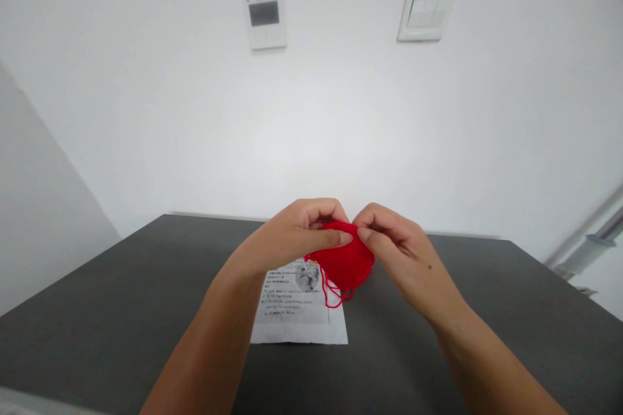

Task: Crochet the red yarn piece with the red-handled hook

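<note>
A red, rounded fabric piece [346,266], perhaps a small pouch, is held up between both hands above the table. My left hand [311,227] pinches its upper left part, thumb lying across the near face. At the upper right edge, my right hand [396,243] grips it between thumb and curled forefinger. Loose red cord [327,295] hangs in loops from its lower left side. Beneath and behind lies a printed sheet of paper [296,321] with text and a grey picture, partly covered by my left hand and the red piece. The fingers behind the fabric are hidden.
The dark grey table [160,285] reaches back to a white wall [331,110]. A small panel with a dark screen [267,23] and a light switch plate [427,11] are mounted on the wall. Grey pipework [591,249] stands beyond the table's right edge.
</note>
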Demonstrator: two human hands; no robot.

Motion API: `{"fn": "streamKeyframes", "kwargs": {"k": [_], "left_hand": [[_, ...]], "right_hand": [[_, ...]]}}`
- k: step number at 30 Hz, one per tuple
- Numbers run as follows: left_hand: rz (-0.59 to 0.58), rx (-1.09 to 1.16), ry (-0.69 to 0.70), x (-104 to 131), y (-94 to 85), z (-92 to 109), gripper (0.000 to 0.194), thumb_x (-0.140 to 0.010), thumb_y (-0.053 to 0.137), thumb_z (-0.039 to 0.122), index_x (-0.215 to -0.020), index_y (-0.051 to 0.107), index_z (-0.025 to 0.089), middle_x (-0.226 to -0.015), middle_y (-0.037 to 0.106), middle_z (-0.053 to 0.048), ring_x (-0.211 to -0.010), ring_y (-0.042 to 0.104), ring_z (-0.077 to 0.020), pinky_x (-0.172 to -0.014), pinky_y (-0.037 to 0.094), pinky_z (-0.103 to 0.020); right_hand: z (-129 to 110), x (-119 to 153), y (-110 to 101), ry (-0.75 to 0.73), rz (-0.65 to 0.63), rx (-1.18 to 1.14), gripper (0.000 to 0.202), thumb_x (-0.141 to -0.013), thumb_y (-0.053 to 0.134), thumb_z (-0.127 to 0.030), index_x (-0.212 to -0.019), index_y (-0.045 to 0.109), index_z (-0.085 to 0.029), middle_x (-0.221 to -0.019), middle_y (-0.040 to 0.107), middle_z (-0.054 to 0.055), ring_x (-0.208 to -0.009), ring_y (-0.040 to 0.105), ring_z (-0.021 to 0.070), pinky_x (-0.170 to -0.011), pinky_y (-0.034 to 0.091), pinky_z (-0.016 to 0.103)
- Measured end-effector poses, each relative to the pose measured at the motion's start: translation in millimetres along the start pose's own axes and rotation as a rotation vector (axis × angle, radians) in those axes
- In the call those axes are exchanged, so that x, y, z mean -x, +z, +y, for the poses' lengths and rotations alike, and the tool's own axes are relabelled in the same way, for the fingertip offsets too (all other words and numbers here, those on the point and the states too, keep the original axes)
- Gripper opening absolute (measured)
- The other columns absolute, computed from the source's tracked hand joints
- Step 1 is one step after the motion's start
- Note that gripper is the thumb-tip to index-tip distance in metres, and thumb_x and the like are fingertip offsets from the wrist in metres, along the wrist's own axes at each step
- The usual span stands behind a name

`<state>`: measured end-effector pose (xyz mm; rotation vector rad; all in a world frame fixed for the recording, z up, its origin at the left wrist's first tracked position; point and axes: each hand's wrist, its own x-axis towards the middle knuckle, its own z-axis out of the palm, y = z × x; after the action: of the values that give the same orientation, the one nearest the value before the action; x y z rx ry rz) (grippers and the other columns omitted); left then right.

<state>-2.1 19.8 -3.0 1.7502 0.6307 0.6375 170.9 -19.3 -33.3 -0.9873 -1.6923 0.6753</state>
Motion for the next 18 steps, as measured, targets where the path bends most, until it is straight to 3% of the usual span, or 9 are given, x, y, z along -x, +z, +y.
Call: {"fn": "streamKeyframes", "kwargs": {"k": [6,18], "left_hand": [[0.049,0.033,0.023,-0.6,-0.4,-1.2,0.016,-0.078,0.065,0.029,-0.078,0.056,0.015,-0.066,0.059,0.002,-0.06,0.055,-0.0092,-0.056,0.041,-0.022],[0.043,0.034,0.029,-0.5,-0.2,-0.1,0.013,-0.078,0.064,0.026,-0.076,0.056,0.015,-0.064,0.057,0.004,-0.056,0.051,-0.0073,-0.054,0.038,-0.021]], "right_hand": [[1.3,0.3,0.2,-0.035,0.056,0.008,0.016,-0.081,0.043,-0.017,-0.066,0.049,-0.019,-0.058,0.044,-0.004,-0.054,0.04,0.0099,-0.05,0.031,0.023],[-1.1,0.6,-0.1,-0.02,0.004,-0.013,0.016,-0.084,0.044,-0.017,-0.069,0.051,-0.019,-0.059,0.046,-0.005,-0.054,0.041,0.0095,-0.05,0.031,0.022]]}}
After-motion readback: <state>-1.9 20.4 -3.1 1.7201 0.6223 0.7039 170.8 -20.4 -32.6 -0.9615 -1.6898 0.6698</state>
